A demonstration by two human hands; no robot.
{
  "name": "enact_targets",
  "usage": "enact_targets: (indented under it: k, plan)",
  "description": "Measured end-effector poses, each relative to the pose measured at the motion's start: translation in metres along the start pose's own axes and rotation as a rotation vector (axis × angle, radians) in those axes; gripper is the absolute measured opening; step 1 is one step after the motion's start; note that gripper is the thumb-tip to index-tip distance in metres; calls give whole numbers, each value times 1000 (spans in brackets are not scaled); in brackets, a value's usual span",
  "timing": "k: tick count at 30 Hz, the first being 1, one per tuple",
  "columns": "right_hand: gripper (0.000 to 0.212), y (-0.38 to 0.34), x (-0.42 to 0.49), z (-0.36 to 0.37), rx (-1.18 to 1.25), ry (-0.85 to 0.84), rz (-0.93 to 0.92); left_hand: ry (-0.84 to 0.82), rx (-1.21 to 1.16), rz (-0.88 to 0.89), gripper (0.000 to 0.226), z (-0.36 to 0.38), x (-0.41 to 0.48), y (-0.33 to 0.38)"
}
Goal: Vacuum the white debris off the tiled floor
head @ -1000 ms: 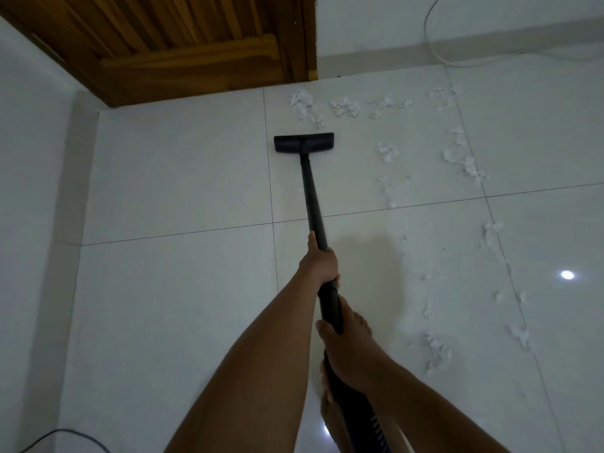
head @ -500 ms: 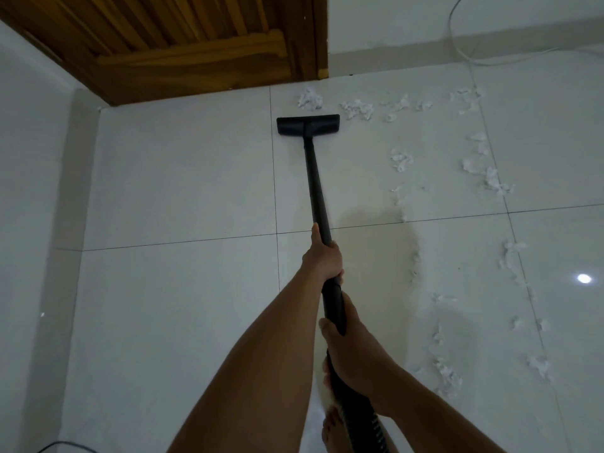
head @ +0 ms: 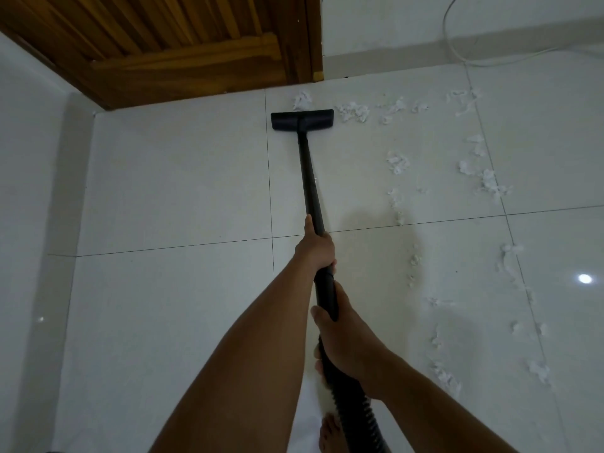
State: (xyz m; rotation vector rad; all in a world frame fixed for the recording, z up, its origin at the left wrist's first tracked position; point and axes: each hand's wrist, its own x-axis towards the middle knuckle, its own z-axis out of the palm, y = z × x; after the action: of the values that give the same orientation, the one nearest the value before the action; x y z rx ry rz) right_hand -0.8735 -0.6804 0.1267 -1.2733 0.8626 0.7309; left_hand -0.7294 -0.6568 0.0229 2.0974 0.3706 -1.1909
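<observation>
A black vacuum wand (head: 310,184) runs from my hands to its flat floor head (head: 302,120), which lies on the white tiled floor (head: 176,178) near the door. My left hand (head: 315,248) grips the wand higher up. Lower down, my right hand (head: 340,341) grips the wand where the ribbed hose (head: 362,416) begins. A clump of white debris (head: 301,99) sits just beyond the head. More debris (head: 354,111) lies to its right, and several clumps (head: 487,181) trail down the floor's right side.
A wooden door (head: 183,47) closes off the far left corner. White walls (head: 29,158) run along the left and the back. A white cable (head: 457,53) lies along the far skirting. My bare foot (head: 328,433) shows under the hose.
The floor head has slid forward toward the door, over some of the debris near it, and both my arms have stretched forward with the wand.
</observation>
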Motion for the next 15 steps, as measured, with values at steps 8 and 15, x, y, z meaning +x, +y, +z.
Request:
enact_targets:
  k: [8, 15]
  plan:
    - [55, 2, -14, 5, -8, -3, 3, -16, -36, -7, 66, 0, -13, -6]
    - [57, -6, -24, 8, -39, -11, 5, -37, -29, -14, 67, -6, -24, -3]
